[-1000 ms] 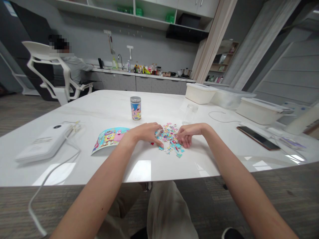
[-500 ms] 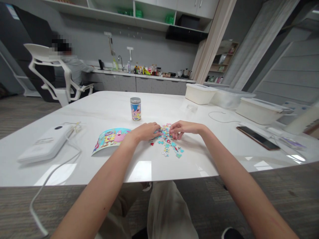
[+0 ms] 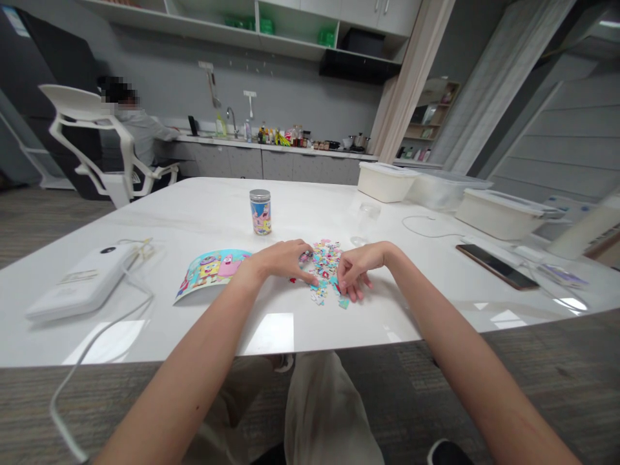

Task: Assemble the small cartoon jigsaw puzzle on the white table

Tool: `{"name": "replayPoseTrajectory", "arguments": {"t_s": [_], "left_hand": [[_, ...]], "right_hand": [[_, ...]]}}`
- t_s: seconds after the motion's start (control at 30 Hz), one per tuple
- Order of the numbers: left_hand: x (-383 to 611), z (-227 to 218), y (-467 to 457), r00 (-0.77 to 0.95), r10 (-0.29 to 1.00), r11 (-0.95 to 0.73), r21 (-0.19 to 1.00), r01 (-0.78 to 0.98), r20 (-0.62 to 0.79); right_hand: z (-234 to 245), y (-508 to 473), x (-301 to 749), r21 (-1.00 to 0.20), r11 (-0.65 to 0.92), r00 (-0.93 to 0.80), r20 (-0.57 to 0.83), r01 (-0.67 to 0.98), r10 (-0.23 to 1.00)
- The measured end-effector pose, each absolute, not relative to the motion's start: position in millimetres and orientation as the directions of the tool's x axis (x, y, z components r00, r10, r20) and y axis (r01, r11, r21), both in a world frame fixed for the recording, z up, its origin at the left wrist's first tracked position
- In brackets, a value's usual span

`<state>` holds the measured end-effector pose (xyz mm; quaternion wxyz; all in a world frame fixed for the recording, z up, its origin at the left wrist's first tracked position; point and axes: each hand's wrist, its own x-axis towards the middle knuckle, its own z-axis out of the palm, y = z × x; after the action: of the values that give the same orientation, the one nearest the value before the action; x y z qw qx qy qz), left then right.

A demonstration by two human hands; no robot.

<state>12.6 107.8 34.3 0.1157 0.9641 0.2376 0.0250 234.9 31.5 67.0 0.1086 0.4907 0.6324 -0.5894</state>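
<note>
Centrally in the head view, loose puzzle pieces (image 3: 327,257) lie heaped between your hands. Your left hand (image 3: 283,259) spreads thumb and fingers at the heap's left edge; your right hand (image 3: 358,266) curls downward at its right edge, whether pinching a piece cannot be told. The glossy white table (image 3: 208,206) also bears a picture sheet (image 3: 209,268) and lidded jar (image 3: 260,213). Beyond, someone sits near a kitchen counter (image 3: 303,165).

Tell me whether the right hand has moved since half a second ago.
Yes. Judged against the silver-lidded cartoon jar, the right hand has moved down the view and slightly right, farther from it.
</note>
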Motion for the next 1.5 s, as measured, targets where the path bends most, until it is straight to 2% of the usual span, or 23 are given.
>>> {"name": "replayPoseTrajectory", "arguments": {"t_s": [0.17, 0.3, 0.37, 0.47, 0.53, 0.57, 0.77, 1.07, 1.2, 1.3, 1.43, 1.5], "left_hand": [[14, 38, 105, 0.868, 0.496, -0.843, 0.225, 0.489, -0.030], [16, 38, 105, 0.847, 0.530, -0.833, 0.166, 0.527, -0.027], [16, 38, 105, 0.842, 0.539, -0.832, 0.137, 0.537, -0.027], [16, 38, 105, 0.835, 0.550, -0.827, 0.120, 0.549, -0.027], [16, 38, 105, 0.835, 0.550, -0.827, 0.124, 0.549, -0.028], [16, 38, 105, 0.836, 0.548, -0.827, 0.131, 0.547, -0.029], [14, 39, 104, 0.844, 0.535, -0.827, 0.183, 0.532, -0.036], [13, 37, 105, 0.854, 0.518, -0.831, 0.213, 0.514, -0.040], [15, 36, 107, 0.849, 0.528, -0.832, 0.178, 0.525, -0.038], [15, 36, 108, 0.845, 0.533, -0.831, 0.165, 0.531, -0.031], [14, 36, 107, 0.845, 0.533, -0.824, 0.200, 0.529, -0.039], [14, 36, 106, 0.848, 0.528, -0.824, 0.220, 0.522, -0.037]], "right_hand": [[66, 34, 232, -0.758, -0.130, -0.496, -0.535, 0.639, 0.684], [66, 36, 234, -0.784, -0.097, -0.512, -0.487, 0.613, 0.708], [65, 35, 233, -0.788, -0.094, -0.567, -0.515, 0.609, 0.643], [65, 34, 228, -0.743, -0.125, -0.641, -0.639, 0.658, 0.426], [65, 33, 224, -0.726, -0.139, -0.653, -0.673, 0.674, 0.347], [65, 32, 223, -0.733, -0.140, -0.657, -0.664, 0.665, 0.358], [65, 34, 227, -0.809, -0.118, -0.607, -0.519, 0.575, 0.602], [66, 37, 227, -0.813, -0.077, -0.511, -0.434, 0.577, 0.742], [66, 37, 225, -0.822, -0.034, -0.478, -0.365, 0.569, 0.799], [67, 35, 225, -0.842, -0.038, -0.542, -0.381, 0.538, 0.749], [68, 32, 223, -0.819, -0.118, -0.635, -0.518, 0.561, 0.574], [67, 32, 223, -0.811, -0.128, -0.629, -0.532, 0.571, 0.567]]}}
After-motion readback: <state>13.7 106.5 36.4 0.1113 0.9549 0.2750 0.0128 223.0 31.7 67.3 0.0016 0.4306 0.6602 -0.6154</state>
